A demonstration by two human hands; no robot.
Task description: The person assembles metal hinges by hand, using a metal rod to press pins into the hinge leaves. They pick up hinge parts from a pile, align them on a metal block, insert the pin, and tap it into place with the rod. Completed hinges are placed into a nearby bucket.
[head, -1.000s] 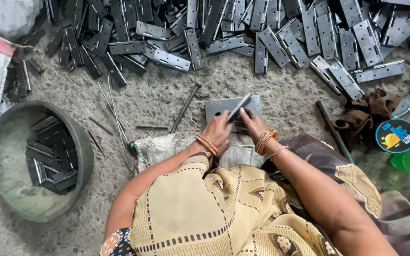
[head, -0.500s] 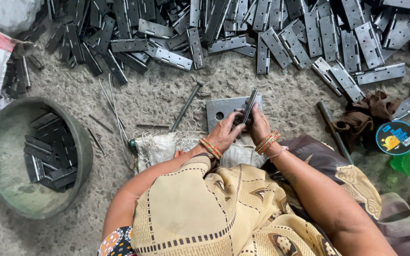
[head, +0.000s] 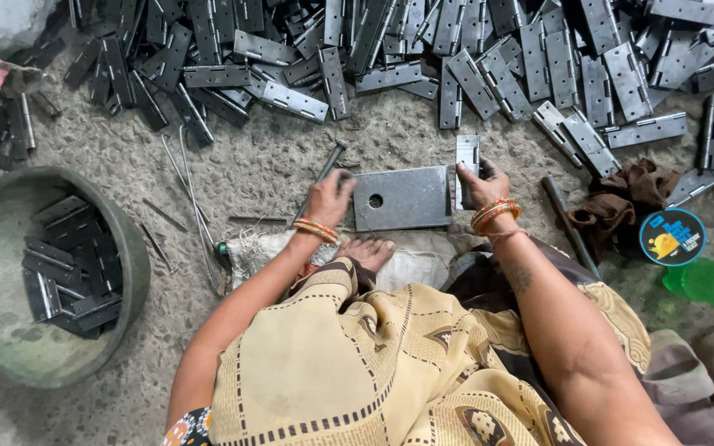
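The right hand (head: pixel 479 183) rests at the right edge of a flat steel plate (head: pixel 402 198) that lies on the floor (head: pixel 249 165) directly in front of the person. Its fingers are closed on the lower end of a hinge (head: pixel 467 169), which lies flat just beside the plate's right edge, touching or nearly touching it. The hinge's long axis runs away from the person, roughly square to the plate's long axis, which runs left to right; the hinge extends from the hand toward the far pile of hinges (head: pixel 456 58). The left hand (head: pixel 330 198) is at the plate's left edge, fingers curled around the shaft of a hammer (head: pixel 324 169) whose head points up and to the right, away from the person. The plate has a round hole near its left end, closer to the left hand than to the right. The right hand is therefore the one at the hinge; the left is a plate's length away. A basin (head: pixel 130 248) holding dark hinges stands well apart on the left, and a brown rag (head: pixel 613 202) lies to the right.
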